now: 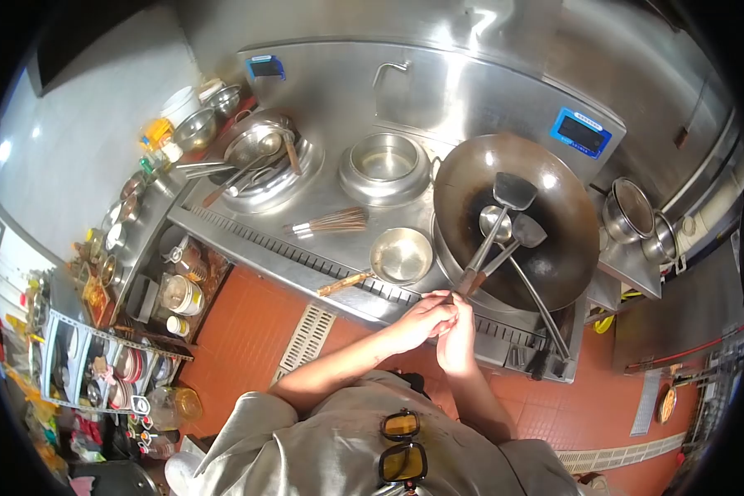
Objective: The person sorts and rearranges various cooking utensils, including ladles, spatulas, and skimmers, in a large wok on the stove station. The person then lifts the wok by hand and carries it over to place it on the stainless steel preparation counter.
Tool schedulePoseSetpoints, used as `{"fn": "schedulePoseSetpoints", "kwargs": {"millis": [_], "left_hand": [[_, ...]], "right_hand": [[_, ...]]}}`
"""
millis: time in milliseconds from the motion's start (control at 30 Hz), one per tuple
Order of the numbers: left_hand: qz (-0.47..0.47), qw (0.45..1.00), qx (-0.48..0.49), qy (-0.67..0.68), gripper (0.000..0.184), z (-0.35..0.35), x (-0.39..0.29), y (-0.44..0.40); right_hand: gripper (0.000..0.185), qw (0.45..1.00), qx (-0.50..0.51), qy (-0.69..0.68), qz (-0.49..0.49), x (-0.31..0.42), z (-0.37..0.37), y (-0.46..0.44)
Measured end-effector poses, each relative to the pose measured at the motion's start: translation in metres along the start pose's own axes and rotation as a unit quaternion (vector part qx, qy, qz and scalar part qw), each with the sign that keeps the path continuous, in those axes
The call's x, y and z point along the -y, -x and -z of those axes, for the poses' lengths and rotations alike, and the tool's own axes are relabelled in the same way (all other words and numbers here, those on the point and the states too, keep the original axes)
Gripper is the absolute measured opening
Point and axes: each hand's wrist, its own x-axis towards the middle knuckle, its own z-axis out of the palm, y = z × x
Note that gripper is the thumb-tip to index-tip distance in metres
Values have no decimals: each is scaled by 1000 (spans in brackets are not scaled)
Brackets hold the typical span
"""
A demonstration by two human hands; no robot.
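My left hand (424,321) and my right hand (456,341) are pressed together at the stove's front edge, fingers closed. The brown handles of two wok spatulas meet at my fingers; exactly how each hand grips them is hidden. One dark spatula blade (514,191) lies farther out, while the other spatula blade (529,231) is nearer and to the right. Both appear over the inside of a large dark wok (570,215). A ladle (493,221) is also in the wok, its long handle crossing the rim toward the front right.
A small pan (402,255) with a wooden handle and a bamboo brush (332,221) lie left of my hands. Behind them stands a metal pot (384,157). Strainers and another ladle sit on a left burner (277,194). Metal pots (628,208) stand at right.
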Motion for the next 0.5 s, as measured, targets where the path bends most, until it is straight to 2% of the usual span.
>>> {"fn": "schedulePoseSetpoints", "kwargs": {"millis": [100, 233, 267, 367, 400, 500], "left_hand": [[-6, 1000, 0, 22, 19, 13, -4, 11], [-15, 1000, 11, 25, 17, 44, -15, 34], [-14, 999, 2, 43, 16, 53, -17, 41], [-51, 997, 18, 56, 19, 81, -29, 62], [-44, 998, -9, 50, 24, 83, -44, 75], [-54, 997, -45, -14, 24, 110, -66, 103]], "right_hand": [[37, 999, 17, 40, -1, -15, -7, -3], [32, 999, -36, 27, 26, -35, -57, 2], [32, 999, -12, 35, 20, -46, -55, -2], [32, 999, -25, 35, 28, -69, -88, -3], [31, 998, -35, 35, 48, -76, -108, -2], [30, 999, -15, 42, 24, -94, -146, 1]]}}
